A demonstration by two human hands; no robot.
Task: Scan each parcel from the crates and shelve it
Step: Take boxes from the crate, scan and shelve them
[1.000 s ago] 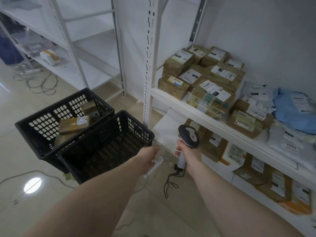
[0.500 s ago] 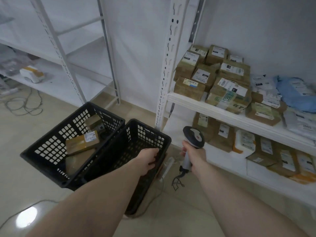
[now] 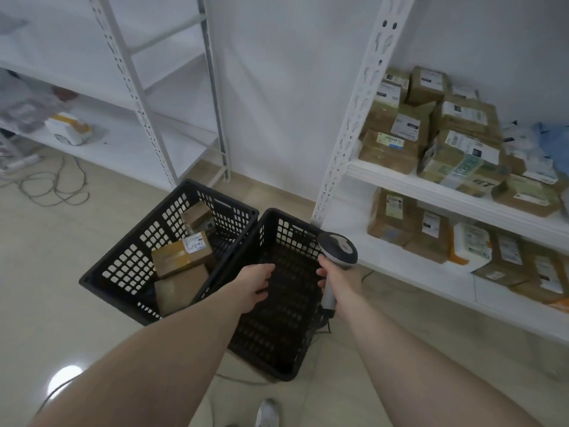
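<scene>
Left hand [image 3: 255, 286]: fingers loosely spread, holding nothing, over the right crate [image 3: 278, 306]; right hand [image 3: 340, 282]: curled round the scanner [image 3: 337, 252] handle, head up, at centre frame; left crate [image 3: 129, 266], touching the right one: three brown parcels [image 3: 181, 258]; shelf [image 3: 431, 186] at right: two tiers stacked with labelled parcels, its white post [image 3: 354, 118] just behind the crates; upper left: second rack [image 3: 129, 72], white device [image 3: 67, 131]; cables [image 3: 52, 186] on beige tiled floor [image 3: 46, 303]; white wall [image 3: 292, 87].

head-worn camera, looking steeply down, close
</scene>
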